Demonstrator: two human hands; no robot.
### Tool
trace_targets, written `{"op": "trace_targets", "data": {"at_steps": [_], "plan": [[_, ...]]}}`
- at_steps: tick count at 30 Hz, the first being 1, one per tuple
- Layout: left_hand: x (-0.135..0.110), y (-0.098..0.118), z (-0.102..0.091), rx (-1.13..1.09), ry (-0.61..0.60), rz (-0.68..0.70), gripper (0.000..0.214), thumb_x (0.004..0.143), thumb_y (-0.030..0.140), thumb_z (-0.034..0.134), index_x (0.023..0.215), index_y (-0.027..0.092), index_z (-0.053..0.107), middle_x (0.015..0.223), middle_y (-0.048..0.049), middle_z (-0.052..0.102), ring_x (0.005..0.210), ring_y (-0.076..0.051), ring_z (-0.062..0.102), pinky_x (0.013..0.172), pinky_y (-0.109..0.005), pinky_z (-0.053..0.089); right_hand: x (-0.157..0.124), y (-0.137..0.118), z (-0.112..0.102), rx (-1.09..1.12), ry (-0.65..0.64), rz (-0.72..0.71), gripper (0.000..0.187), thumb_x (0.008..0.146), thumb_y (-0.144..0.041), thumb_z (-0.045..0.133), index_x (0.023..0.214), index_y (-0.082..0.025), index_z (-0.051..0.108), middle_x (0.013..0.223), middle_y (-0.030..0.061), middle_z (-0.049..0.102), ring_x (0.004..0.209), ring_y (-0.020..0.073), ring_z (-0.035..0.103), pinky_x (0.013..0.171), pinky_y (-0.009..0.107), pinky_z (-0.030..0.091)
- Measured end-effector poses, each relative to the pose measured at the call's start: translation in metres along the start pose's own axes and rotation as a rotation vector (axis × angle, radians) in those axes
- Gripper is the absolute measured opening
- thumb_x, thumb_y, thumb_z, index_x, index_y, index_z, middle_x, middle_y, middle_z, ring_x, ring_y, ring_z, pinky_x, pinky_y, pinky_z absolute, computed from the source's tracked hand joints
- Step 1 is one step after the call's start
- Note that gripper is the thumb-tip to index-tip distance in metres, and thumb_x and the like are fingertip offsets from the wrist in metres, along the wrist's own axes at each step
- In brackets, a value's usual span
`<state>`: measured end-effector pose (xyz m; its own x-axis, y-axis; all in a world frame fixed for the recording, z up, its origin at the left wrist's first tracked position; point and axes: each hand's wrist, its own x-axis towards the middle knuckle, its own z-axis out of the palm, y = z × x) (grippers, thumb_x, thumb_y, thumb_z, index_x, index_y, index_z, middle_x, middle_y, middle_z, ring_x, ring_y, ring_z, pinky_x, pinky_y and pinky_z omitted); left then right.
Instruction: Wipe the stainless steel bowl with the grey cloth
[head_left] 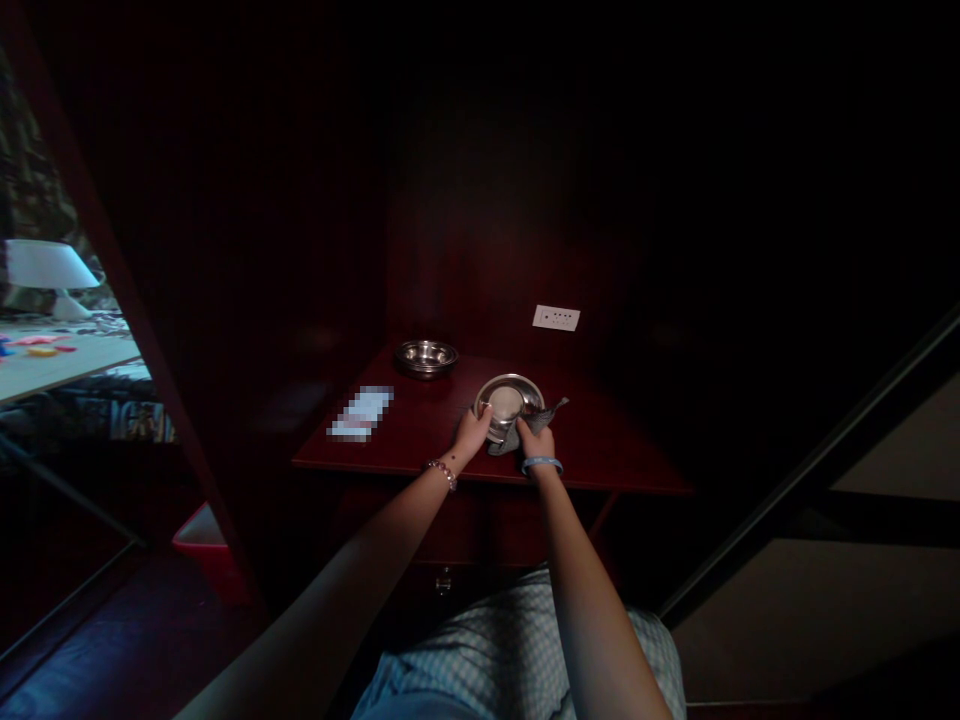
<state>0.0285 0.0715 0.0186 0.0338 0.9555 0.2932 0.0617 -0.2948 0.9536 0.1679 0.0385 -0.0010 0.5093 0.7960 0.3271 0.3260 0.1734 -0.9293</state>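
Observation:
A shiny steel bowl [507, 402] is held tilted above the dark red desk [420, 440], its inside facing me. My left hand [472, 430] grips the bowl's left rim, thumb over the edge and the other fingers hidden behind. In my right hand [537, 440] is a grey cloth [504, 440], bunched against the bowl's lower right rim; a corner of it sticks out to the right. At the back left of the desk stand more steel bowls [426, 358], which look stacked. A blurred-out pale flat item [361, 413] lies at the desk's left side.
A white socket plate [556, 318] is on the back panel. Dark side panels flank the desk, and a drawer knob [443, 581] shows below. On the left are a red bin [202, 540] and a table with a white lamp [56, 268].

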Motion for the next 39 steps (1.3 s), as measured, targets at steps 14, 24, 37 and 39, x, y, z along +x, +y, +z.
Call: {"op": "trace_targets", "data": {"at_steps": [14, 24, 37, 39], "plan": [[-0.0006, 0.0007, -0.0001, 0.086, -0.001, 0.039, 0.021, 0.082, 0.027, 0.05, 0.083, 0.013, 0.065, 0.082, -0.01, 0.071, 0.078, -0.019, 0.066, 0.073, -0.027, 0.049, -0.0029, -0.0081, -0.0017, -0.03, -0.012, -0.007, 0.034, 0.068, -0.04, 0.06, 0.087, -0.013, 0.068, 0.09, 0.0119, 0.072, 0.092, 0.0265, 0.066, 0.08, 0.032, 0.05], [-0.0025, 0.0038, -0.0007, 0.041, -0.002, 0.012, 0.019, 0.081, 0.025, 0.05, 0.073, 0.013, 0.063, 0.072, -0.0077, 0.069, 0.072, -0.017, 0.065, 0.069, -0.025, 0.049, -0.0027, -0.0063, -0.0021, -0.02, -0.002, -0.002, 0.033, 0.067, -0.04, 0.061, 0.086, -0.014, 0.068, 0.089, 0.0103, 0.072, 0.09, 0.0259, 0.067, 0.078, 0.031, 0.051], [-0.0015, 0.0014, 0.0, 0.024, 0.009, -0.014, 0.018, 0.079, 0.026, 0.053, 0.069, 0.013, 0.06, 0.066, -0.0052, 0.066, 0.064, -0.014, 0.061, 0.063, -0.022, 0.046, -0.0018, -0.0058, -0.0018, -0.04, -0.007, -0.017, 0.033, 0.068, -0.04, 0.06, 0.086, -0.013, 0.068, 0.087, 0.0102, 0.072, 0.09, 0.0258, 0.067, 0.079, 0.031, 0.051], [-0.0013, 0.001, 0.0002, 0.038, 0.01, -0.01, 0.019, 0.079, 0.026, 0.052, 0.067, 0.014, 0.059, 0.064, -0.005, 0.065, 0.062, -0.014, 0.061, 0.063, -0.022, 0.046, -0.0017, -0.0054, -0.0016, -0.046, -0.003, -0.011, 0.034, 0.068, -0.041, 0.06, 0.086, -0.013, 0.068, 0.086, 0.0105, 0.072, 0.09, 0.0266, 0.067, 0.078, 0.032, 0.051]]}}
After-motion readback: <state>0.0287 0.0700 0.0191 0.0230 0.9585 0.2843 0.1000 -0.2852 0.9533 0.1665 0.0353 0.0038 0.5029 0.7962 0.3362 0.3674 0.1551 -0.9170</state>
